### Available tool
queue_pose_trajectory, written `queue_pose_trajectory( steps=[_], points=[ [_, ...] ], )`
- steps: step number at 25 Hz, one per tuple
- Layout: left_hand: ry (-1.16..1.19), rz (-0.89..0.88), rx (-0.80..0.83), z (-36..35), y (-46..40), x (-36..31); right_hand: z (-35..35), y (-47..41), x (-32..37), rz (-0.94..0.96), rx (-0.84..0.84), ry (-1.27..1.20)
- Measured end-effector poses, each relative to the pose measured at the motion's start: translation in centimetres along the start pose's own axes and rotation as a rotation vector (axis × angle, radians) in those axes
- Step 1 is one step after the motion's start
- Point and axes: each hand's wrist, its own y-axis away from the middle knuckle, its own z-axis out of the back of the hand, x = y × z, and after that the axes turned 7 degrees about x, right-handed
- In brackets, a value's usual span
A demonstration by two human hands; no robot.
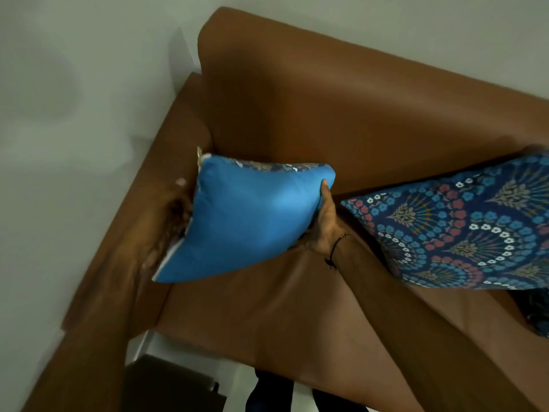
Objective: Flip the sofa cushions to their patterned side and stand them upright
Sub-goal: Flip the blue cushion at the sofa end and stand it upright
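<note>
My right hand [322, 227] has its grip closed on the right edge of the blue cushion [246, 221], thumb pressed on the plain blue face just under the upper right corner. My left hand [170, 221] is blurred; it sits against the cushion's left edge, and I read its grip as clamped there too, though the fingers are too smeared to be sure of their placing. Between the two hands the cushion hangs clear of the sofa seat [267, 304], plain side toward me, with a strip of its patterned side showing along the top seam. Its lower left corner points down toward the seat; its upper edge lies near the backrest [326, 99], and I cannot tell if it touches.

Left of the cushion the armrest [124, 239] runs close by, so there is little room on that side. To the right, a patterned cushion [463, 227] leans tilted, pattern out, its near corner just beside my right wrist. The seat below and in front of the blue cushion is bare brown surface down to its front edge.
</note>
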Motion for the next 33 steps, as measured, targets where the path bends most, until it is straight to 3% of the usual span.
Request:
queue_pose_trajectory(
  steps=[3,5,7,9,15,21,25,29,33],
  points=[
    [-0.302,0.162,0.157,-1.5,2.1,3.6,1.5,1.0,-0.6,-0.015,-0.035,0.113],
    [-0.401,0.165,0.118,-2.0,1.8,6.8,2.8,1.5,-0.9,-0.02,-0.04,0.224],
    [-0.461,0.12,-0.035,-2.3,1.5,9.9,3.6,2.3,-1.0,-0.022,-0.041,0.361],
    [-0.393,0.175,-0.072,-3.4,1.3,12.6,4.4,3.2,-1.1,-0.032,-0.075,0.519],
    [-0.087,0.294,0.087,-8.7,0.4,19.0,8.2,5.0,-2.3,0.143,-0.282,1.041],
    [-0.033,0.552,0.055,-9.4,1.6,23.9,9.9,7.2,-6.1,0.198,-0.285,0.945],
    [0.137,0.332,0.076,-7.4,2.5,21.7,8.2,8.3,-6.9,0.367,-0.149,0.95],
    [0.027,-0.054,-0.032,-4.2,0.5,13.8,3.6,8.0,-2.4,0.509,-0.045,0.903],
    [0.109,-0.18,-0.03,-3.7,-2.9,8.2,-0.1,7.6,1.8,0.732,-0.049,0.935]
  ],
)
